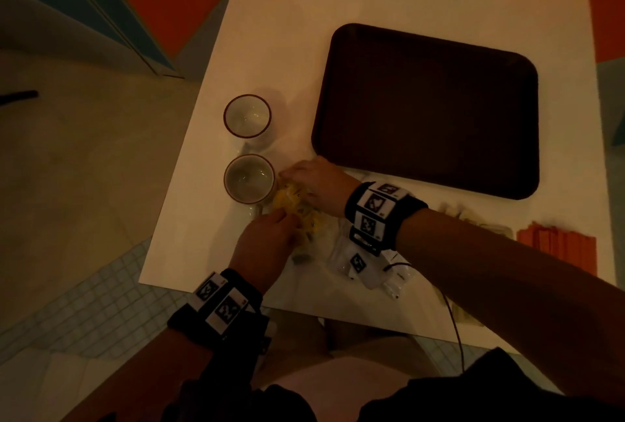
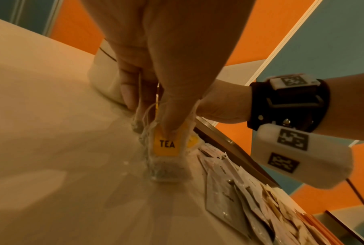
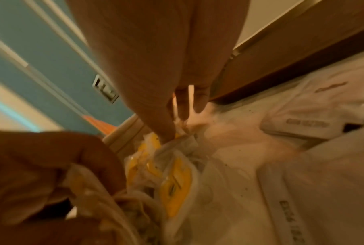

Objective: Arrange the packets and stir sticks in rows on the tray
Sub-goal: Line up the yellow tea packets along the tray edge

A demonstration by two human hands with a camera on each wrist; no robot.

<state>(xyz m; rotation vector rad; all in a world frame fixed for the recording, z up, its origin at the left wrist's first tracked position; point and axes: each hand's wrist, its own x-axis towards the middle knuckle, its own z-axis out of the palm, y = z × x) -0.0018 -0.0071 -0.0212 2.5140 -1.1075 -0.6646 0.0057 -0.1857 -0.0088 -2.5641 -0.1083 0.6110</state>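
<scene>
Left hand [image 2: 155,79] pinches tea bag [image 2: 166,147] upright.

The tea bags [image 1: 297,210] lie in a loose heap on the table beside the nearer cup, each with a yellow tag; 1 tag [image 2: 166,145] reads "TEA" in black, and that bag stands nearly upright with its filled end down. White packets [image 1: 355,259] with dark print overlap in a pile just right of the heap. Orange stir sticks [image 1: 558,245] lie side by side, flat, further right near the table edge. The dark brown tray [image 1: 429,110], rectangular with rounded corners, lies flat beyond them all.
</scene>
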